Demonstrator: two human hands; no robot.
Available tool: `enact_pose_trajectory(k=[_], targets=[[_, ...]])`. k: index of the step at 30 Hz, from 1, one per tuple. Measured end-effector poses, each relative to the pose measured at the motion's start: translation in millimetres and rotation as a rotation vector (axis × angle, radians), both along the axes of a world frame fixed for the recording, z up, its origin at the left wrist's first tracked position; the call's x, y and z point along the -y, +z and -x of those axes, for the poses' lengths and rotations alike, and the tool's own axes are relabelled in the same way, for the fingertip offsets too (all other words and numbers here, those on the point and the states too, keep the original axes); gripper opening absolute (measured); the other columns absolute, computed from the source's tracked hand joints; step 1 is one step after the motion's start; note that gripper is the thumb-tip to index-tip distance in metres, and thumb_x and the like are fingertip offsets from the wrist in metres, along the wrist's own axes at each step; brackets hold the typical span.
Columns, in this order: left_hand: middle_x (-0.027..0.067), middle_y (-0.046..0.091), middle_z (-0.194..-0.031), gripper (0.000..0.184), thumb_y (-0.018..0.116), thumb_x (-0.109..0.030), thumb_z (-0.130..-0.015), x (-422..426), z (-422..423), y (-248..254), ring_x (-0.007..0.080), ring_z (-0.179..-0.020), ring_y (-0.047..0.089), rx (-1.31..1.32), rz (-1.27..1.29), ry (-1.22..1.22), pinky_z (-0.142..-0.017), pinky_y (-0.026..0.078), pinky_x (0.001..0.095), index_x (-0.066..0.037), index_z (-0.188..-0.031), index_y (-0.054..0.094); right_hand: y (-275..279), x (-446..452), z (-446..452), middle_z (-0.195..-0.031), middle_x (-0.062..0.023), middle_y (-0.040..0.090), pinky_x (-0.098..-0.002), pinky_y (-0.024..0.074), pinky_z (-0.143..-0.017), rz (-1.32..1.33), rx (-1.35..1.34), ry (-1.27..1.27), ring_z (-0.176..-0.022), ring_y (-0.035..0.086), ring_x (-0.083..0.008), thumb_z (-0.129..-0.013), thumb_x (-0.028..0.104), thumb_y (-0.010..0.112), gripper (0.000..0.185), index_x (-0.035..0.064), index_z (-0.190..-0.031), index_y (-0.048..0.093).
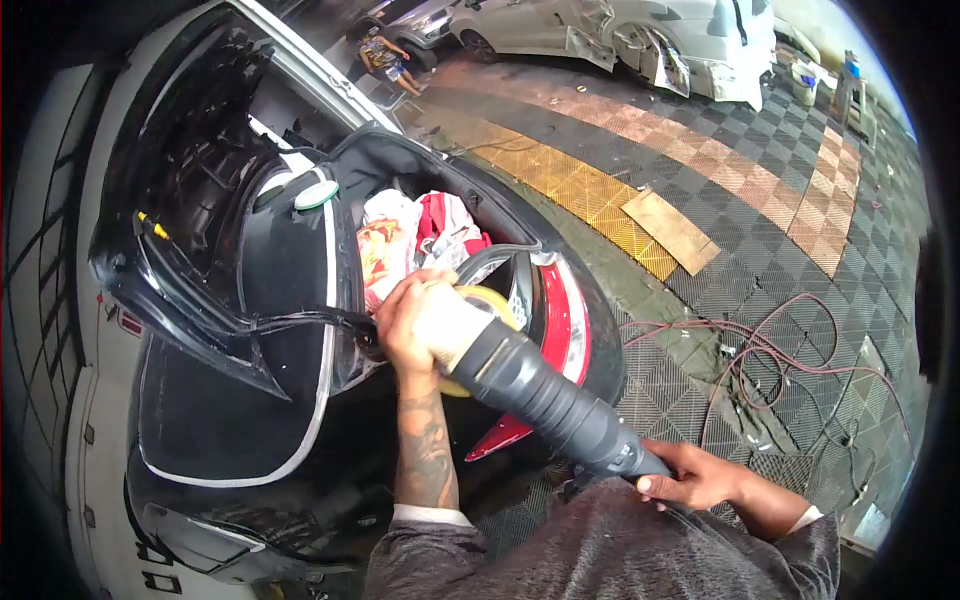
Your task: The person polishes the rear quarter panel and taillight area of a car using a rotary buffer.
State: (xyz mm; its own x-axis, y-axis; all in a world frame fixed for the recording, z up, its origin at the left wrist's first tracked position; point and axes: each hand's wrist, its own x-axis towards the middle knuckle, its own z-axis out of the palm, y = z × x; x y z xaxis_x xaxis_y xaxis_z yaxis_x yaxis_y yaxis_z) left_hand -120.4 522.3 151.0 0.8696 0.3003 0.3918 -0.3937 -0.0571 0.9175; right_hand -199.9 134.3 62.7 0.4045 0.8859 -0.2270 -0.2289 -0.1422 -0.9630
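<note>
A dark rotary polisher (545,395) lies diagonally across the view. My left hand (408,318) is closed over its head end, beside a yellow round pad (490,304) that shows partly behind the tool. My right hand (692,474) grips the rear end of the polisher near my body. The pad is close to the black car's rear corner, next to the red and white tail light (566,325); whether it touches the paint is hidden. Red and white cloths (425,232) lie in the open boot beyond my left hand.
The raised boot lid (180,130) is at left, with a green-edged white disc (316,195) near the boot. Reddish hoses (770,350) coil on the floor at right, near a flat board (670,231). A seated person (388,62) and a silver car (600,35) are farther back.
</note>
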Motion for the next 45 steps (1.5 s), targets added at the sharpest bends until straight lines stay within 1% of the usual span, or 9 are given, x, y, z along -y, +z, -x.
enact_pose_trajectory(k=[8,15,16,17,20,31,34,38,45], targets=[[0.0283,0.072,-0.105,0.038,0.053,-0.019,-0.098,-18,27,-5,0.0359,-0.091,0.074,0.037,0.057,0.028,-0.086,0.061,0.0446,0.014,-0.115,0.064,-10,-5,-6,-0.083,-0.0153,0.070,-0.0390,0.0539,-0.070,0.021,0.221,0.057,-0.069,0.066,-0.0239,-0.103,0.052,0.061,0.078,-0.0008,-0.156,0.039],[0.0275,0.074,-0.107,0.039,0.054,-0.021,-0.099,14,-11,-9,0.0334,-0.096,0.074,0.000,0.075,0.085,-0.091,0.059,0.0421,0.013,-0.115,0.065,2,14,-19,-0.082,-0.0065,0.066,-0.0328,0.0523,-0.066,0.020,-0.001,-0.015,-0.069,0.063,-0.0142,-0.104,0.047,0.063,0.070,0.0001,-0.153,0.044],[0.0266,0.074,-0.108,0.038,0.054,-0.021,-0.100,15,-30,-16,0.0327,-0.099,0.074,0.097,-0.118,0.069,-0.094,0.058,0.0421,0.012,-0.114,0.066,-2,20,-20,-0.084,-0.0044,0.065,-0.0307,0.0515,-0.065,-0.006,-0.117,-0.076,-0.069,0.061,-0.0117,-0.104,0.045,0.064,0.068,0.0006,-0.151,0.046],[0.0238,0.075,-0.107,0.037,0.055,-0.021,-0.099,22,-47,-16,0.0299,-0.098,0.073,-0.004,0.112,-0.010,-0.093,0.058,0.0393,0.011,-0.112,0.068,-4,25,-22,-0.088,-0.0026,0.063,-0.0289,0.0511,-0.065,-0.001,-0.205,-0.118,-0.071,0.059,-0.0104,-0.104,0.043,0.065,0.060,0.0008,-0.145,0.051],[0.0199,0.076,-0.105,0.034,0.054,-0.018,-0.097,33,-81,-13,0.0250,-0.093,0.073,-0.020,0.000,-0.175,-0.090,0.056,0.0334,0.010,-0.110,0.069,-11,28,-26,-0.087,-0.0034,0.061,-0.0291,0.0518,-0.068,-0.103,-0.229,-0.185,-0.073,0.059,-0.0106,-0.104,0.042,0.066,0.054,-0.0008,-0.135,0.054],[0.0293,0.073,-0.106,0.040,0.053,-0.020,-0.098,8,-13,-12,0.0353,-0.091,0.074,0.026,0.088,-0.032,-0.085,0.062,0.0438,0.015,-0.115,0.064,-21,18,-20,-0.086,-0.0030,0.066,-0.0350,0.0541,-0.072,-0.050,0.147,-0.017,-0.073,0.063,-0.0162,-0.104,0.046,0.063,0.072,0.0039,-0.158,0.039],[0.0228,0.076,-0.104,0.035,0.054,-0.018,-0.100,28,-53,-12,0.0276,-0.095,0.074,-0.015,0.025,-0.020,-0.093,0.057,0.0359,0.011,-0.114,0.067,-12,26,-29,-0.088,-0.0025,0.063,-0.0302,0.0510,-0.066,-0.061,-0.189,-0.100,-0.071,0.059,-0.0121,-0.106,0.038,0.064,0.056,0.0008,-0.145,0.050],[0.0212,0.077,-0.104,0.034,0.055,-0.017,-0.100,34,-67,-6,0.0269,-0.097,0.074,-0.045,-0.038,-0.061,-0.094,0.055,0.0357,0.010,-0.114,0.068,-23,29,-31,-0.088,-0.0017,0.061,-0.0273,0.0513,-0.065,-0.148,-0.222,-0.144,-0.073,0.058,-0.0098,-0.107,0.035,0.062,0.045,0.0003,-0.135,0.055],[0.0266,0.073,-0.106,0.037,0.052,-0.018,-0.098,4,6,-8,0.0333,-0.094,0.074,0.035,0.072,-0.013,-0.090,0.060,0.0440,0.014,-0.112,0.065,-17,14,-27,-0.092,-0.0053,0.066,-0.0293,0.0513,-0.070,-0.028,0.087,0.018,-0.075,0.061,-0.0116,-0.104,0.043,0.065,0.070,0.0030,-0.156,0.041]])
